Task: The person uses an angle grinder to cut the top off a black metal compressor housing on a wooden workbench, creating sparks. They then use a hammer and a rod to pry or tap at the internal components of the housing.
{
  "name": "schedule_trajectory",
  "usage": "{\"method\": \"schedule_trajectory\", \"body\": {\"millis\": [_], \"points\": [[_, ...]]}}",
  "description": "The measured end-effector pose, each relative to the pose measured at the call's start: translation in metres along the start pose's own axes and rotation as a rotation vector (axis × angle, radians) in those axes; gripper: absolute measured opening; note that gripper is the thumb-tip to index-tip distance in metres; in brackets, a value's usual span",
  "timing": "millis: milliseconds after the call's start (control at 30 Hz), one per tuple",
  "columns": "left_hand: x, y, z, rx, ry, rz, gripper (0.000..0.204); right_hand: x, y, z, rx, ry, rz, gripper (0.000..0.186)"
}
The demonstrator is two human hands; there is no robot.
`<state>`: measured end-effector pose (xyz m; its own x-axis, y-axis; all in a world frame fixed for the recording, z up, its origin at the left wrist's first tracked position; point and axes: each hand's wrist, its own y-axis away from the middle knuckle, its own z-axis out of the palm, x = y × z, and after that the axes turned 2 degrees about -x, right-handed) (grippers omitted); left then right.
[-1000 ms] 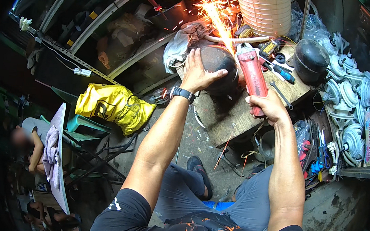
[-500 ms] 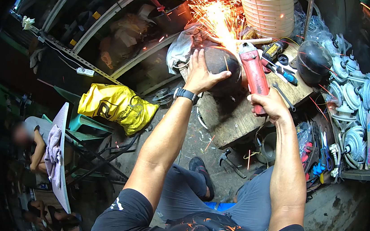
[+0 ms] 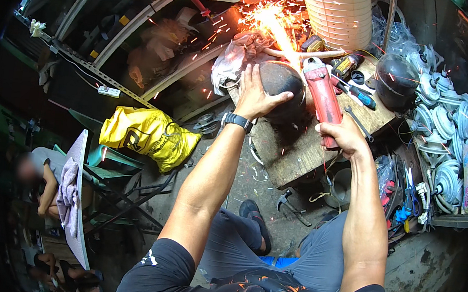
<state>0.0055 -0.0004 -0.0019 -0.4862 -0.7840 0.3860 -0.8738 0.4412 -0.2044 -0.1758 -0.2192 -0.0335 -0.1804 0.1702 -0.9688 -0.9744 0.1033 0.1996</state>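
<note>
The person's right hand has its fingers wrapped around the rear end of a red angle grinder, gripping it. The grinder slants away from the person, its head just beside the far right side of a dark, domed metal shell. A bright stream of sparks shoots from there, up and to the left. The shell sits on the wooden counter, toward its left edge. The left hand rests on the shell's near left side, its fingers extended and its thumb spread wide across the curve; a dark wristwatch circles that wrist.

Right of the grinder, an open-end wrench and a blue-handled screwdriver lie on the counter, with a yellow-and-black power tool farther back. A second black domed shell stands at the right, near a heap of pale metal pulleys. Behind the counter rises a ribbed cream stack of buckets. A hammer lies on the floor, and a yellow bag slumps to the left.
</note>
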Motion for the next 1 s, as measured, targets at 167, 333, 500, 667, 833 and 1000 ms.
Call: {"method": "schedule_trajectory", "body": {"millis": [167,333,500,667,833,1000], "points": [[0.0,0.0,0.0,0.012,0.025,0.009,0.14,0.001,-0.003,0.001,0.001,-0.035,0.012,0.033],[-0.001,0.001,0.001,0.028,0.006,0.016,0.14,0.0,-0.008,0.003,-0.026,-0.059,-0.001,0.033],[0.0,0.002,0.0,0.031,0.017,0.023,0.14,-0.003,-0.006,0.004,-0.017,-0.054,-0.003,0.033],[0.0,0.002,0.0,0.029,0.043,0.022,0.14,-0.005,0.002,0.003,-0.022,-0.02,-0.011,0.036],[-0.001,0.002,0.002,0.031,0.032,0.017,0.14,-0.006,0.003,0.003,-0.003,-0.031,-0.013,0.032],[-0.001,0.002,0.001,0.024,0.038,0.019,0.14,-0.003,-0.003,0.003,0.007,-0.02,-0.017,0.032]]}}
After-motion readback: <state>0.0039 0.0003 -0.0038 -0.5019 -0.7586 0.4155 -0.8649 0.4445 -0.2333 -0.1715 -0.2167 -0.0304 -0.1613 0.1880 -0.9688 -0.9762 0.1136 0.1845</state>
